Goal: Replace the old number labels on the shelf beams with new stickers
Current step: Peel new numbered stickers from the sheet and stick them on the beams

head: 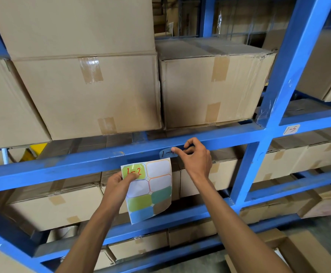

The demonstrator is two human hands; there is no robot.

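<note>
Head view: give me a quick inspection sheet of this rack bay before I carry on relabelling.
Surface: blue shelf beam runs across the bay, paint scuffed.
Job's things: old label reading "1-" then hidden, on that beam; sticker sheet, its top-left sticker marked "1-2", three white blanks, coloured ones below; white label "1-5" on the next beam to the right.
Clutter: nothing seen.
Hands: left hand grips the sheet; right hand pinches the old label's right end.
Cables: nothing seen.
Surroundings: taped cardboard boxes on every level, blue upright.
</note>
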